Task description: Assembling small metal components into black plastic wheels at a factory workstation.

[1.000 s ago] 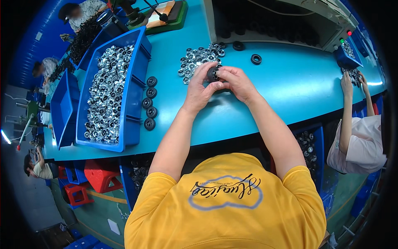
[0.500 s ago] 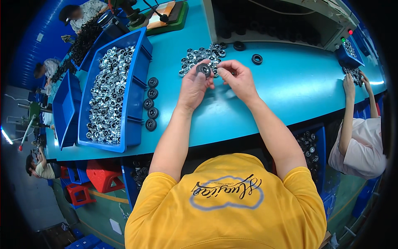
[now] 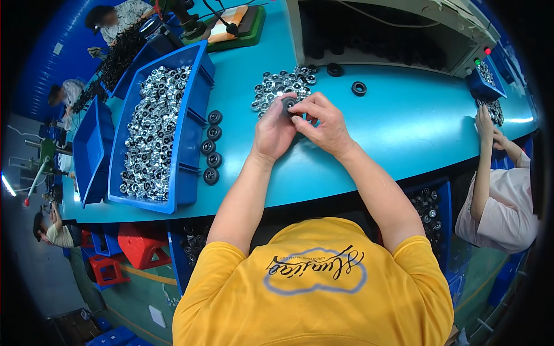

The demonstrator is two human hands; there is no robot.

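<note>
Between my hands is a small black wheel (image 3: 288,106) with a metal centre. My left hand (image 3: 273,130) holds it by its rim, fingers wrapped around it. The fingertips of my right hand (image 3: 323,123) are pinched together at the wheel's face; whether they hold a small part there is hidden. Just beyond lies a loose heap of shiny metal hubs (image 3: 279,84) on the blue-green table. Several finished-looking black wheels (image 3: 213,133) stand in a column left of my hands.
A long blue bin (image 3: 197,86) full of metal hubs stands at the left, beside a second blue bin (image 3: 92,151). Two black rings (image 3: 359,88) lie right of the heap, near a machine housing (image 3: 398,29). A co-worker's hands (image 3: 486,124) work at the far right.
My right hand has moved left onto the wheel, its fingertips now touching the wheel's face. My left hand has tilted the wheel.
</note>
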